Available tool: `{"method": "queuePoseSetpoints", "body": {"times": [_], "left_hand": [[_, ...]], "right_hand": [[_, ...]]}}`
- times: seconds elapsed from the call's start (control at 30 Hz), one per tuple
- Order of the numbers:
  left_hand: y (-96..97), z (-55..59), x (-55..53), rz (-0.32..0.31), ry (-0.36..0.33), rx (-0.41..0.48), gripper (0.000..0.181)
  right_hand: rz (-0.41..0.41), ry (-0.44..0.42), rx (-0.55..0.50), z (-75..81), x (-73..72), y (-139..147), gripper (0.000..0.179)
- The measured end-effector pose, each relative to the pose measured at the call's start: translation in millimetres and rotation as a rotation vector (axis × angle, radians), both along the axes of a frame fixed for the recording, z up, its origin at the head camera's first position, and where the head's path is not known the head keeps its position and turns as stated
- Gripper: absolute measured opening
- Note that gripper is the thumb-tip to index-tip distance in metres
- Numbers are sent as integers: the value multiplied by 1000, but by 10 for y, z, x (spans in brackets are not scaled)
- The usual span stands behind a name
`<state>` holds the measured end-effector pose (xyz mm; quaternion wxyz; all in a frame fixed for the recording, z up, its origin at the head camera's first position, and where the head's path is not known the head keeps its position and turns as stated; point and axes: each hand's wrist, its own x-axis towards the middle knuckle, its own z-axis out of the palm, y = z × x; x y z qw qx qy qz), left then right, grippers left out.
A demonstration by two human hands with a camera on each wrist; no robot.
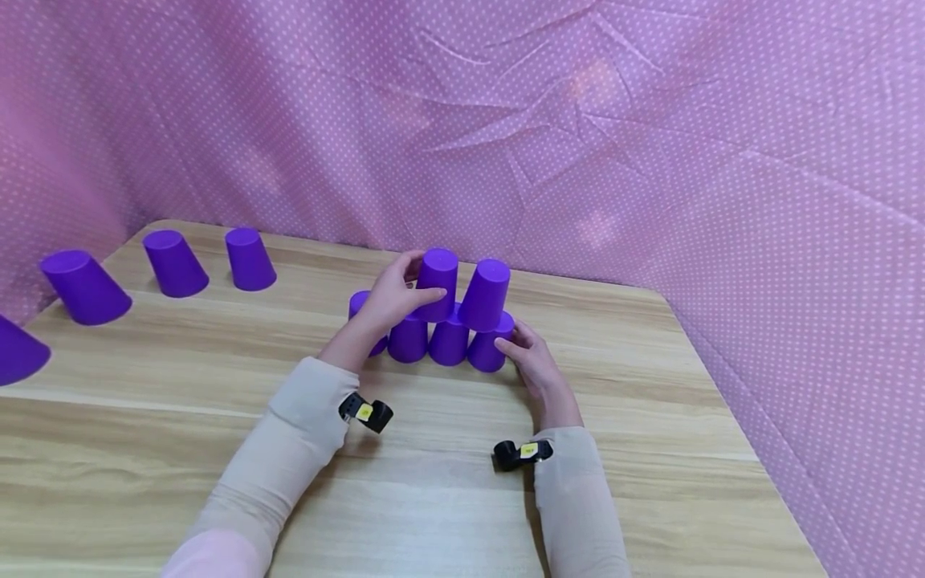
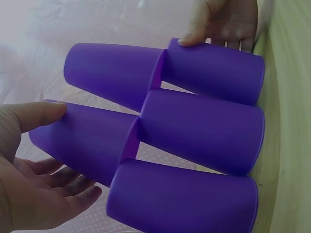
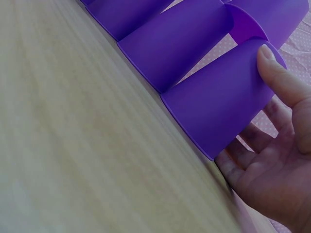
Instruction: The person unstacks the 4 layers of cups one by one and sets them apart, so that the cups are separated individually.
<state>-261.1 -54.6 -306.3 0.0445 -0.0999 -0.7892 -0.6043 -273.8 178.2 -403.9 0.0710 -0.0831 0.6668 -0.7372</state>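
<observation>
Several upside-down purple cups stand side by side in a row on the table. Two more sit on top, rims down across neighbouring cups. My left hand (image 1: 393, 301) holds the upper left cup (image 1: 438, 281), thumb on its near side and fingers round the back. To its right stands the other upper cup (image 1: 486, 295). The right hand (image 1: 530, 360) grips the bottom row's right-end cup (image 3: 218, 97), with the thumb near its upper end. Behind my left hand, the row's left-end cup (image 1: 357, 303) is partly hidden.
Further left on the wooden table (image 1: 433, 498), several more upside-down purple cups stand apart, among them one cup (image 1: 250, 261) toward the back and another cup (image 1: 18, 352) cut off by the view's edge. A pink dotted cloth (image 1: 462, 120) hangs behind the table.
</observation>
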Motion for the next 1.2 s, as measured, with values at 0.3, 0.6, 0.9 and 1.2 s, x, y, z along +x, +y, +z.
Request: {"method": "queuePoseSetpoints", "body": {"times": [0.3,0.6,0.9,1.2], "left_hand": [[24,-43,-26,-3,-1,-61,62],[-38,5,63,18,-9,-32,64],[-227,61,173,34,-4,6,66],[-445,98,332,47,-16,69,63]], "right_hand": [[10,11,3,-1,-4,8,53],[8,2,11,-4,-4,6,52],[6,-5,11,6,3,14,51],[7,-2,10,1,4,10,51]]}}
